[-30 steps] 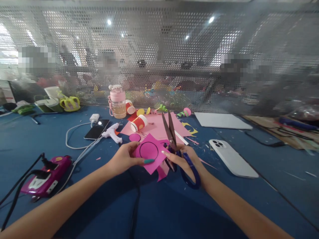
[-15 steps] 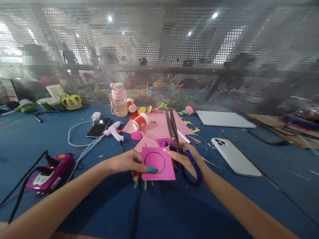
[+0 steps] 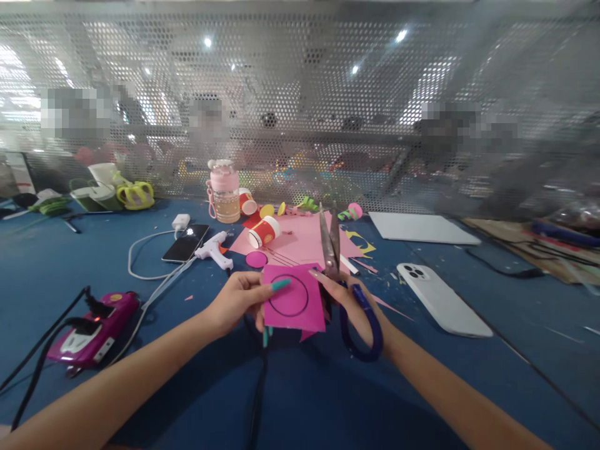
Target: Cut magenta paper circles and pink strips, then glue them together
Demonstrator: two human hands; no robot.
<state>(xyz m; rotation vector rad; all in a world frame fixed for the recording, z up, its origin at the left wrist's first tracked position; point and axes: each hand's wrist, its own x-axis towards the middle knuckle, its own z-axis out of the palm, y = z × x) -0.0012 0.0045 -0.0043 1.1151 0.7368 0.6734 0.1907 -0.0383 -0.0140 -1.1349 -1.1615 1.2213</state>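
Note:
A magenta paper square with a circle drawn on it is pinched at its left side by my left hand, thumb on top. Another magenta piece peeks out below it. My right hand has the dark blue-handled scissors, blades up and slightly apart, and its fingertips also touch the square's upper right corner. A cut magenta disc lies beyond my left hand. Pink paper sheets lie behind the square, with a red and white paper cup on them.
Left are a glue gun, a black phone and a magenta power strip. A pink bottle stands at the back by the perforated metal screen. On the right lie a white phone and a white board.
The magenta square has risen slightly and moved left. My left thumb has shifted higher on it. The second magenta piece now shows below it. The scissors have turned more upright.

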